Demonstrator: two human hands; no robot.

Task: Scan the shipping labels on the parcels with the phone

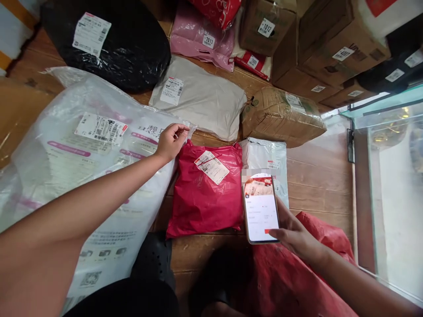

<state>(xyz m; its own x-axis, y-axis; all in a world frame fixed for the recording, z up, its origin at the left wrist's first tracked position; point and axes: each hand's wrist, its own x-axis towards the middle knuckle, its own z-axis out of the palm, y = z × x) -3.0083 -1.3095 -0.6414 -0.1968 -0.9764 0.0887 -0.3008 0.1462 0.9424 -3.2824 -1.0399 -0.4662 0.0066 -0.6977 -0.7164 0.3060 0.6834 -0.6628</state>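
My right hand [292, 231] holds a smartphone [259, 215] upright, its thumb on an orange button low on the lit screen. A photo of a label shows at the top of that screen. My left hand [172, 141] is closed, its fingertips pinching the clear corner of a large white plastic parcel bag [109, 176]. Just below and right of that hand lies a pink-red parcel bag [206, 198] with a white shipping label [212, 167]. Partly behind the phone is a smaller white parcel bag [264, 152].
Beyond lie a grey parcel bag [205, 97], a taped brown carton [282, 116] and a big black-wrapped parcel [132, 44]. Numbered boxes [343, 48] stack at the back right. A glass case [390, 185] stands right. A red bag [284, 281] lies by my feet on the wooden floor [324, 176].
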